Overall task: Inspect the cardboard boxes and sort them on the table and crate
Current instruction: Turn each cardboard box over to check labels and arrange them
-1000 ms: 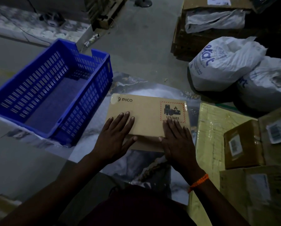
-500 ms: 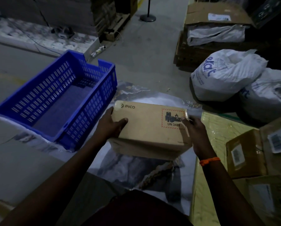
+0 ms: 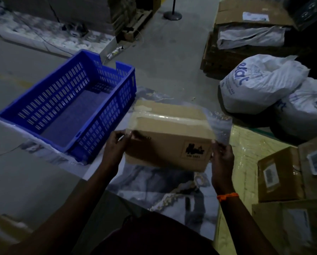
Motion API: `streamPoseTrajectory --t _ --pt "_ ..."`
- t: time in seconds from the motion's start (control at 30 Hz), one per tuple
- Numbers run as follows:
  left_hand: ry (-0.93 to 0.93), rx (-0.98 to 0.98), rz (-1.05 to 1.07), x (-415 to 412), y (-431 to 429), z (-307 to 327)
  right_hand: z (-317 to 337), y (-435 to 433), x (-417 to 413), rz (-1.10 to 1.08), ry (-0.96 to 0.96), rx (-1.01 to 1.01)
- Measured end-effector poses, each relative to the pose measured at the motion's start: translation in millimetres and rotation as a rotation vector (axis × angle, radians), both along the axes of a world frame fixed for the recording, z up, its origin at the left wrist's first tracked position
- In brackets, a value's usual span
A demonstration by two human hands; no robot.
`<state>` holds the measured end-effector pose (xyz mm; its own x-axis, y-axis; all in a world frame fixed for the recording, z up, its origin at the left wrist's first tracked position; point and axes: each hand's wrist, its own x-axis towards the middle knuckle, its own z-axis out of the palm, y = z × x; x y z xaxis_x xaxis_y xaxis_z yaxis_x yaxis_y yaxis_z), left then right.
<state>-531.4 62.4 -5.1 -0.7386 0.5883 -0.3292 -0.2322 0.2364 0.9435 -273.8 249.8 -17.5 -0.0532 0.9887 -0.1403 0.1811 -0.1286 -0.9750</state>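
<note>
Head view: your left hand (image 3: pixel 115 144) and right hand (image 3: pixel 221 153) grip 1 cardboard box (image 3: pixel 168 137) by its ends, tilted above the surface (image 3: pixel 144 190) beside the crate (image 3: pixel 102 126) (no box inside yet); inspection underway, sorting all ahead.

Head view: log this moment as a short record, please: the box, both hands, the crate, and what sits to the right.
box: cardboard box, tilted, taped face up, black label on the near face
left hand: left hand grips the box's left edge
right hand: right hand grips the box's right edge; orange wristband
crate: blue crate left of the box, no box inside
right side: labelled boxes stacked; white sacks beyond
</note>
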Motion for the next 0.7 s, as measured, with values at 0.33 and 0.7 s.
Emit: streamPoseTrajectory --t 0.33,0.7 --pt "0.136 -0.281 -0.111 29.7 -71.5 -65.5 -56.3 -47.0 50.4 0.058 -0.295 0.009" --pt "1.192 -0.301 -0.619 10.2 43.1 -42.9 -60.7 -6.9 -53.5 0.643 -0.945 0.656"
